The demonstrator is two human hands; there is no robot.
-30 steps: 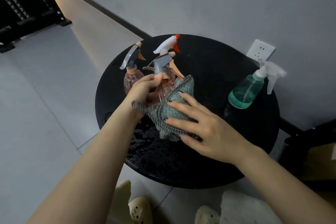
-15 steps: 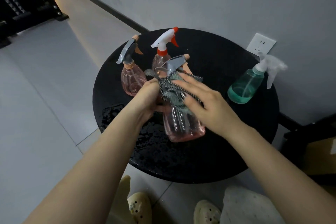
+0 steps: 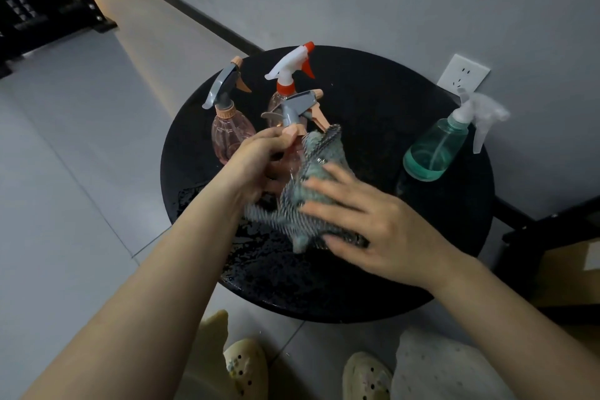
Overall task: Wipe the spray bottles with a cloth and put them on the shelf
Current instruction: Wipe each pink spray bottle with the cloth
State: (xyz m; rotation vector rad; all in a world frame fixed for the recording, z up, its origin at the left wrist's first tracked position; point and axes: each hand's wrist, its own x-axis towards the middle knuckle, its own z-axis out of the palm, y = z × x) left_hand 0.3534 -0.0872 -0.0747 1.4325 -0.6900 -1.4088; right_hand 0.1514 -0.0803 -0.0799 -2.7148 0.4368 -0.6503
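The body of the clear pink spray bottle with the grey trigger head (image 3: 300, 110) is mostly hidden behind the grey-green checked cloth (image 3: 316, 185) and the hands, so its base cannot be made out. The left hand (image 3: 259, 162) curls around its neck just below the trigger. The right hand (image 3: 373, 221) presses the cloth against the bottle's side, fingers spread and nearly straight; it seems to press rather than pinch. All this hangs over the middle of the round black table (image 3: 406, 269), whose near-left part is wet. Two more pink bottles (image 3: 227, 133) stand toward the far left edge, and a green bottle (image 3: 435, 153) stands at the right edge, below a white wall socket (image 3: 462, 75).
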